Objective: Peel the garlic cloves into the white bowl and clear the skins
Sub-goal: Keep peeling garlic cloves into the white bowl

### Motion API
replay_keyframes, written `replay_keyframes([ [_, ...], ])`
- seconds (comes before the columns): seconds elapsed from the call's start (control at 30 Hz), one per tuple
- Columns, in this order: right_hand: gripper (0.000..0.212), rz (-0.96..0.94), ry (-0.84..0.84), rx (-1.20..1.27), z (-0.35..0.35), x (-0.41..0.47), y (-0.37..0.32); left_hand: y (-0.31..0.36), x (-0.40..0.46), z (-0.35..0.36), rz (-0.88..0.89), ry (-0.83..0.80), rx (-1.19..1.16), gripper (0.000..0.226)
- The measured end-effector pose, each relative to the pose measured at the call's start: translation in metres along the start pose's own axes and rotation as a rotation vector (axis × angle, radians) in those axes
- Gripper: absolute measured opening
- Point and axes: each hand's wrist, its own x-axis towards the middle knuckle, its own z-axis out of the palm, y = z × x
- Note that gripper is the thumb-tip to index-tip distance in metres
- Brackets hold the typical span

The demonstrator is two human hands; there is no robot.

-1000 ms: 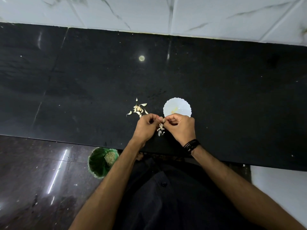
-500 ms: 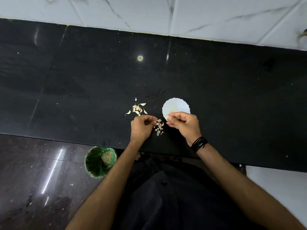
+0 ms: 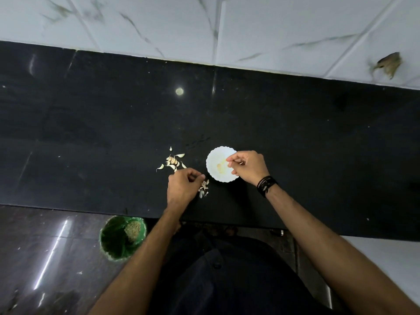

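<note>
While the two hands met over the skins a second ago, the right hand [image 3: 248, 167] has since swung out over the white bowl [image 3: 219, 164], its fingers [image 3: 231, 159] pinched on something too small to name, likely a peeled clove about to drop. Curled, the left hand [image 3: 183, 186] hangs beside the skins [image 3: 203, 188]; its hold I cannot tell. Unpeeled cloves [image 3: 173, 160] lie just beyond its fingers on the desk [image 3: 91, 133].

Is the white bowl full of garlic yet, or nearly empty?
Nearly empty: the white bowl shows mostly bare white inside, with only a small yellowish bit near its middle.
</note>
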Motion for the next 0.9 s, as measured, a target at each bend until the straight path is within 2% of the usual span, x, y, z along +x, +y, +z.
replay_keyframes([
  [0.07, 0.015, 0.011, 0.023, 0.021, -0.004, 0.002, 0.0, 0.0, -0.002, 0.001, -0.014, 0.024, 0.007, 0.017],
  [0.13, 0.016, 0.018, 0.034, 0.056, -0.007, 0.003, -0.001, 0.0, -0.003, 0.002, -0.011, 0.022, -0.013, 0.015],
  [0.2, 0.014, 0.005, 0.021, 0.072, -0.006, 0.003, -0.003, 0.0, -0.005, 0.002, -0.002, 0.004, -0.017, 0.03],
  [0.3, 0.013, -0.03, -0.019, 0.057, 0.002, 0.003, -0.006, 0.002, -0.01, 0.002, -0.04, 0.035, -0.04, 0.015],
  [0.53, 0.012, -0.19, -0.063, 0.008, 0.038, 0.003, -0.027, -0.006, -0.017, -0.003, -0.053, 0.082, -0.027, 0.017],
  [0.7, 0.015, -0.282, -0.13, -0.117, 0.062, 0.015, -0.054, -0.016, -0.017, -0.019, -0.074, 0.129, -0.062, 0.012],
  [0.9, 0.022, -0.326, -0.101, -0.321, 0.092, 0.046, -0.078, -0.025, -0.008, -0.046, -0.072, 0.136, -0.088, 0.013],
])
